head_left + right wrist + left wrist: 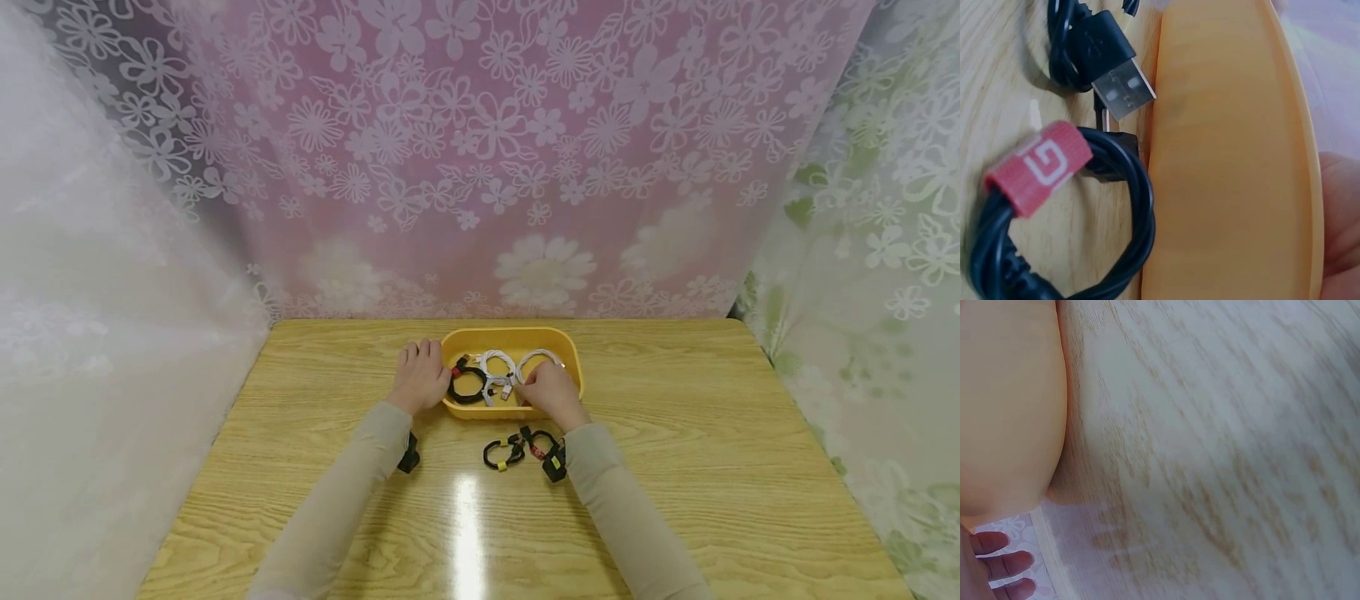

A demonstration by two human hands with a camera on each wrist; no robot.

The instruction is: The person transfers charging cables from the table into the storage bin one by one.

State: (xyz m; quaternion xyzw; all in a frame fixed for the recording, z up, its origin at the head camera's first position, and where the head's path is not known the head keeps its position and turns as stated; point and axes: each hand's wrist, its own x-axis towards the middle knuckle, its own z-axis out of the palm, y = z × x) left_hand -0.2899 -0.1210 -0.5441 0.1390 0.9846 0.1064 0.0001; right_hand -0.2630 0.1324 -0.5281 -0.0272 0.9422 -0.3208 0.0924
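A yellow bin (510,412) holds a coiled black cable (467,398) with a red strap at its left. White cable coils (498,357) lie in its middle and right. My left hand (423,377) is at the bin's left end, touching its rim; in the left wrist view its fingertips (1013,565) look relaxed and apart. My right hand (553,390) reaches over the front rim into the right half, beside a white cable (536,354). Its fingertips are partly hidden, so whether they pinch a cable is unclear. In the right wrist view the bin's wall (1229,156) covers most of that hand.
In front of the bin, on the wooden table (712,467), lie a black cable with yellow straps (492,457) and one with a red strap (1041,169). A black USB plug (1107,50) shows near it. Floral curtains (487,167) hang behind and at both sides.
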